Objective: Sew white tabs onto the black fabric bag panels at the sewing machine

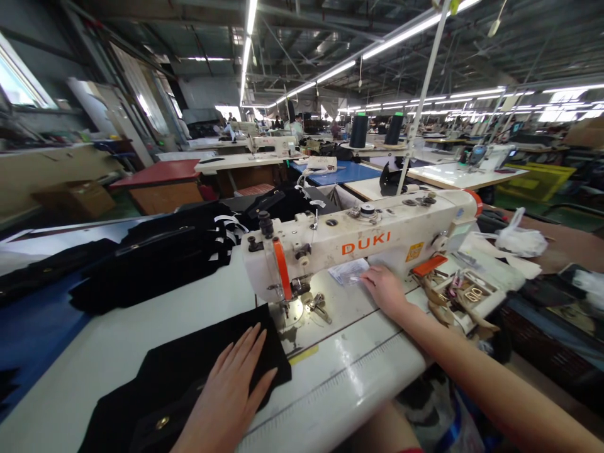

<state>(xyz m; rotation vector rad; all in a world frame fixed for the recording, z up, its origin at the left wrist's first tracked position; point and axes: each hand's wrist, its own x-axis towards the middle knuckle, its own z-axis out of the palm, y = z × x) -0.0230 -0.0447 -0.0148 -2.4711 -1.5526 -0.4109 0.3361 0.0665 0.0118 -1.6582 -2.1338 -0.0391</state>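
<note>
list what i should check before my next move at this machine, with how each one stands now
1. Left hand flat on the black cloth: ok, fingers spread on it.
2. Cloth under the needle: not ok, its edge lies to the left of it.
3. Right hand clear of the needle: ok, it is farther right, at the packet.
4. Packet firmly gripped: cannot tell, the fingertips are at its edge.
5. Light at the needle: ok, the plate is brightly lit.
6. Needle threaded: cannot tell, too small to see.
</note>
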